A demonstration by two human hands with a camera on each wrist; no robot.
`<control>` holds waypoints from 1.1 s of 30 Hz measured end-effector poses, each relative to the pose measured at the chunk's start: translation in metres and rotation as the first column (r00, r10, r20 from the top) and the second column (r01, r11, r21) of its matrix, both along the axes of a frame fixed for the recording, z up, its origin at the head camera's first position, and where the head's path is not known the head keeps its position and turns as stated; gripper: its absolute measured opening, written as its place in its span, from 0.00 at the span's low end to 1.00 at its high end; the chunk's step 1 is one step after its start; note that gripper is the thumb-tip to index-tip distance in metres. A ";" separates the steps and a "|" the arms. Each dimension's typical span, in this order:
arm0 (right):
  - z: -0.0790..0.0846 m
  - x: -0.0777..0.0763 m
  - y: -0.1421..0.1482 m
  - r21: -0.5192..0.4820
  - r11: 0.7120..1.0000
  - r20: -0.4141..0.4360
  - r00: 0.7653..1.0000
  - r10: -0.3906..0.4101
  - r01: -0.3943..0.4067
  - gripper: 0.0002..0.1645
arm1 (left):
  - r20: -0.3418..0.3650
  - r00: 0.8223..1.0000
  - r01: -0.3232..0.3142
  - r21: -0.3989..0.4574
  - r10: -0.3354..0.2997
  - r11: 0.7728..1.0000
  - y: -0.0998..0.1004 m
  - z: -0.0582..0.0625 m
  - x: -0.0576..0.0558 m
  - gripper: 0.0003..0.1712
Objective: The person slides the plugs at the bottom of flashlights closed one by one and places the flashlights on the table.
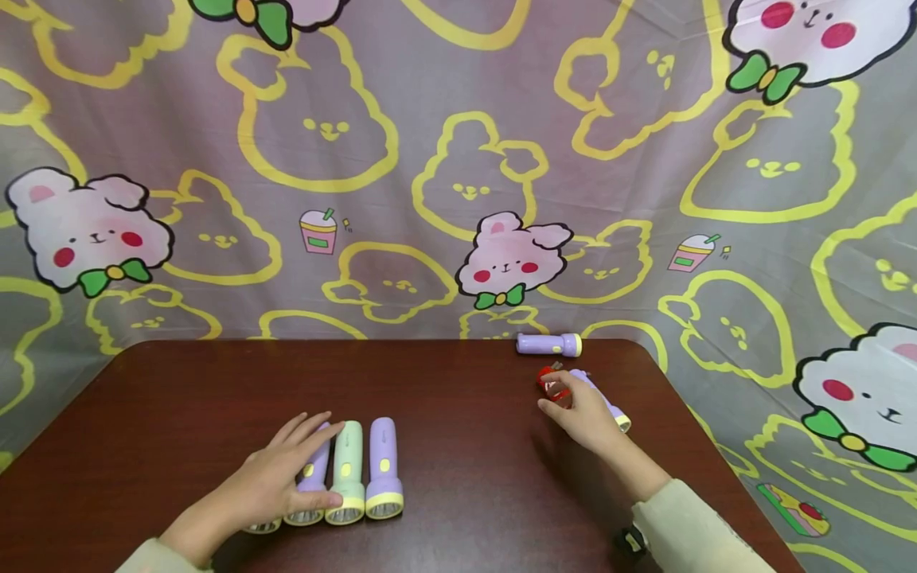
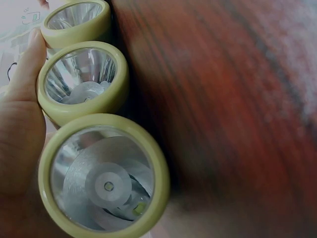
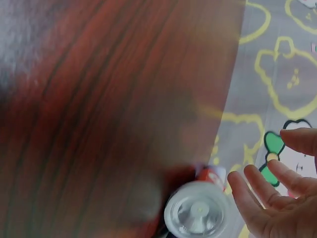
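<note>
Several flashlights stand side by side at the left front of the table. My left hand lies over the left ones with fingers stretched out, its thumb against the head of a pale green flashlight. To the right of that is a purple flashlight; another purple flashlight is partly covered by the hand. Their yellow-rimmed lenses face the left wrist camera. My right hand hovers with parted fingers beside a small red object and a purple flashlight, which it partly hides.
One more purple flashlight lies sideways at the back right edge of the dark brown table. Behind the table hangs a grey curtain printed with cartoon animals, which also runs along the right side.
</note>
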State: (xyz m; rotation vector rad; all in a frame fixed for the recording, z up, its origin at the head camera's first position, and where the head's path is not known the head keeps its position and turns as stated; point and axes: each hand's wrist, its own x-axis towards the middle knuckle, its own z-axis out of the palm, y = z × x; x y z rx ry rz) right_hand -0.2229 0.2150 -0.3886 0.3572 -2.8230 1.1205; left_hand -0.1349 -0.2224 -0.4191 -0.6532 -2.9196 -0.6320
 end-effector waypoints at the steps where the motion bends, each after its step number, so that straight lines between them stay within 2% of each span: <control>1: 0.000 -0.001 0.002 0.007 1.000 -0.011 1.000 -0.006 0.006 0.21 | -0.001 1.000 0.000 0.000 0.000 1.000 0.000 0.000 0.000 0.56; 7: 0.001 -0.010 0.012 0.047 0.997 -0.062 0.996 -0.060 0.063 0.21 | -0.008 1.000 0.003 -0.008 -0.003 1.000 0.000 0.001 -0.002 0.56; 16: 0.000 -0.019 0.020 0.057 0.993 -0.083 0.992 -0.096 0.101 0.19 | 0.002 1.000 0.001 -0.006 -0.001 1.000 0.001 0.001 -0.002 0.56; 28: -0.010 -0.029 0.029 0.130 0.987 -0.024 0.996 -0.088 0.090 0.23 | 0.024 1.000 -0.010 0.002 0.010 1.000 0.001 -0.001 -0.001 0.56; 33: -0.011 -0.031 0.028 0.124 0.989 0.003 0.997 -0.079 0.078 0.22 | 0.022 1.000 -0.014 0.006 0.013 1.000 0.000 -0.001 0.001 0.56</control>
